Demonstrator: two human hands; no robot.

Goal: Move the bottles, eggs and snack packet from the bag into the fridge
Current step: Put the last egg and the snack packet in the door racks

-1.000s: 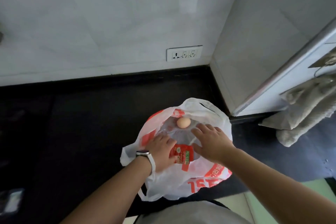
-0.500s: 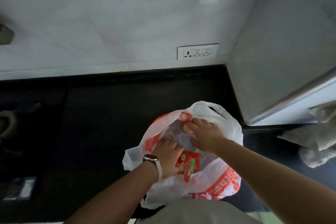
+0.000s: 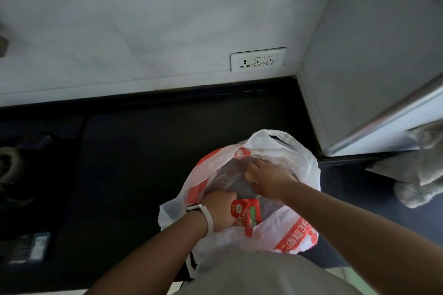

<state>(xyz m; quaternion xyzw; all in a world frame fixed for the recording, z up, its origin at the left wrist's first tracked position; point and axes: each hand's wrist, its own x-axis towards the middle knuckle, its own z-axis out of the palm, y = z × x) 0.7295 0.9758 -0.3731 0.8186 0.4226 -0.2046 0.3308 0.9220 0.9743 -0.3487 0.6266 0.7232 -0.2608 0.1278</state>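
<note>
The right grip (image 3: 268,179), having dropped onto the egg (image 3: 249,176), is curling round it inside the carrier bag (image 3: 294,148) on the black surface (image 3: 155,151), while the left grip (image 3: 219,211), its hold hidden, is pressing beside the snack packet (image 3: 244,213); squeezing hard or snagging plastic would likely be risking a crack.

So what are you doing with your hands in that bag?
A person has both hands inside a white and red plastic bag that sits on the dark counter. The right hand curls its fingers over an egg deep in the bag, probably to lift it out. The left hand is at the bag's near side, right against a red snack packet; whether it grips anything is unclear. The egg and the packet are both in the bag.
</note>
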